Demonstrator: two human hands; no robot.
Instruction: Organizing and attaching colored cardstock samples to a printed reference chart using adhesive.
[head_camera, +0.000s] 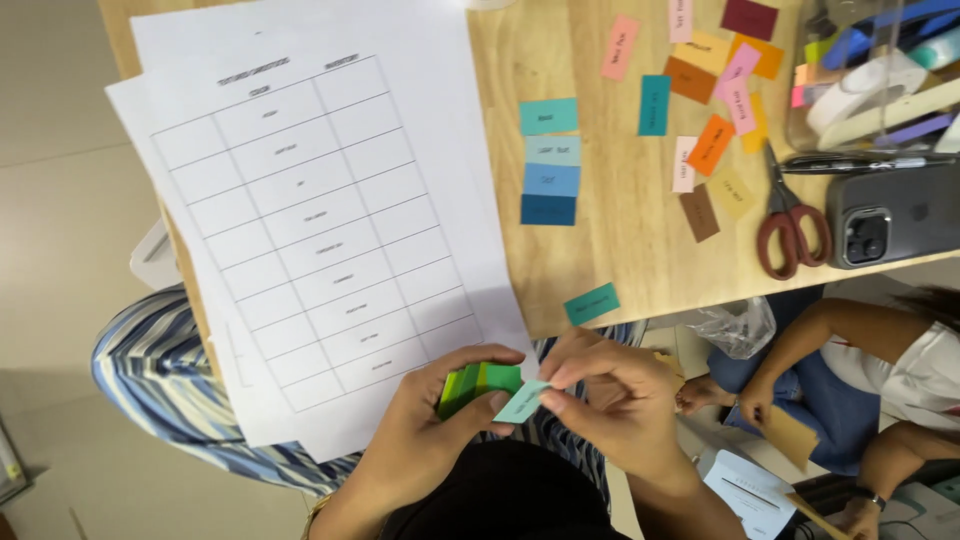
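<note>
A printed sheet (320, 210) with an empty two-column table is laid over the left part of the wooden surface (620, 250), with a second sheet beneath it; no writing is seen in its right-hand cells. Below the sheet's lower edge, the left hand (420, 440) is closed around a small stack of green slips (478, 384), the fingers (470, 360) curled over the top and the thumb pressed from below. Just right of the stack, a pale teal slip (522, 402) is pinched between the thumb and forefinger of the right hand (620, 400), whose fingers (575, 372) are pressed together on its edge; the slip touches the left thumb too.

Right of the sheet, four blue-toned slips (550, 165) are already set in a neat column, teal at the top to dark blue at the bottom, and a lone teal slip (591, 303) lies near the surface's edge below them. Further right, a loose scatter of pink, orange, yellow and brown slips (715, 110) is left unordered. By this showing, only the blue group is sorted; the greens are held in hand and the warm colours are untouched.

Right of the scatter, red-handled scissors (790, 225), a phone (895, 210) and a clear container (870, 70) are seen. Another person's arm (800, 350) is visible below the surface's edge
</note>
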